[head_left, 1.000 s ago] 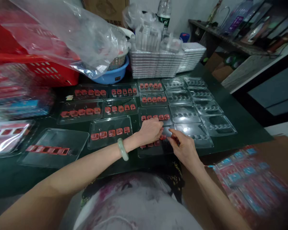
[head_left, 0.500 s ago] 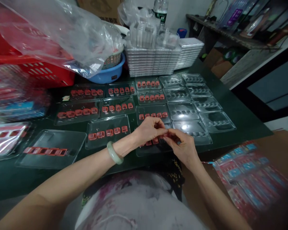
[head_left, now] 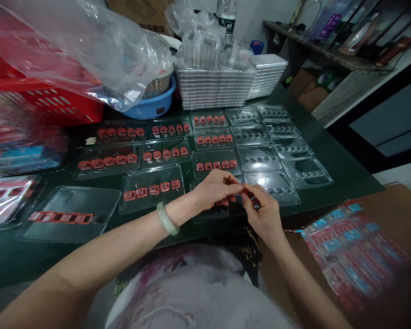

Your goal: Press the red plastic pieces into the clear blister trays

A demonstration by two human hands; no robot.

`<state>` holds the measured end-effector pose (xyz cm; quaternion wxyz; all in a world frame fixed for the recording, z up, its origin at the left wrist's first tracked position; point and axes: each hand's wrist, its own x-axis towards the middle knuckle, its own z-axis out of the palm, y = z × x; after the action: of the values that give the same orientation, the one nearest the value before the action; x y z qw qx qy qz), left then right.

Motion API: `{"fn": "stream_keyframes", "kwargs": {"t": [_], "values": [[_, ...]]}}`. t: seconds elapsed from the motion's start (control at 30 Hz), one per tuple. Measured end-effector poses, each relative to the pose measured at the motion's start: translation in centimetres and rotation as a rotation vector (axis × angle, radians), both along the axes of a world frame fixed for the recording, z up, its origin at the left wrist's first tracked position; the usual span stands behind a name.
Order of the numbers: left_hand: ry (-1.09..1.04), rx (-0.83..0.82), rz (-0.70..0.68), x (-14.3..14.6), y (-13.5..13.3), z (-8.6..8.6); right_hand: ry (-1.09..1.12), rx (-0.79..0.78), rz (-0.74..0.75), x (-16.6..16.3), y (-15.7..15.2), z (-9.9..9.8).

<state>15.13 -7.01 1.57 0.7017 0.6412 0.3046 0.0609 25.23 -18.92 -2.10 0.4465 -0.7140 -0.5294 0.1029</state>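
Note:
My left hand [head_left: 222, 188], with a pale green bangle [head_left: 167, 218] on its wrist, is closed in a pinch. Its fingertips meet those of my right hand [head_left: 263, 209], which is pinched too. Whatever lies between the fingertips is too small and covered to make out. Below them is a clear plastic tray [head_left: 205, 216], mostly hidden by my hands, with a bit of red in it. Just behind stands a clear tray with a row of red square pieces [head_left: 216, 165]. Left of my left hand lies another filled tray [head_left: 152, 205].
Clear trays without red pieces [head_left: 260, 157] lie at the right of the dark green table [head_left: 349, 169]. Stacked trays [head_left: 214, 89], a blue basin [head_left: 150, 108] and a red basket [head_left: 61, 107] line the back. Packaged goods [head_left: 352, 246] lie in a cardboard box at lower right.
My fingertips stay together and have shifted slightly up and right over the tray. My left hand covers more of its red pieces now. The whole view has slid a little left.

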Motion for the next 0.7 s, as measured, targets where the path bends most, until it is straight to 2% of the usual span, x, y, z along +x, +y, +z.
{"fn": "stream_keyframes", "kwargs": {"t": [0.17,0.27,0.4,0.5,0.6,0.7], "values": [[-0.025,-0.264,-0.015,0.03,0.14,-0.45,-0.002,0.074,-0.045,-0.25,-0.35,-0.18],[0.007,-0.348,-0.008,0.12,0.15,-0.67,0.014,0.075,-0.082,-0.35,-0.47,-0.25],[0.028,-0.412,0.012,0.26,-0.11,-0.74,0.057,0.055,-0.088,-0.23,-0.5,-0.05],[-0.053,-0.444,0.027,0.4,-0.31,-0.79,0.197,0.029,-0.065,0.09,-0.47,0.26],[-0.09,-0.435,0.046,0.46,-0.44,-0.64,0.3,0.025,-0.067,0.27,-0.47,0.5],[-0.102,-0.395,0.039,0.27,-0.6,-0.39,0.31,0.073,-0.087,0.04,-0.54,0.52]]}}
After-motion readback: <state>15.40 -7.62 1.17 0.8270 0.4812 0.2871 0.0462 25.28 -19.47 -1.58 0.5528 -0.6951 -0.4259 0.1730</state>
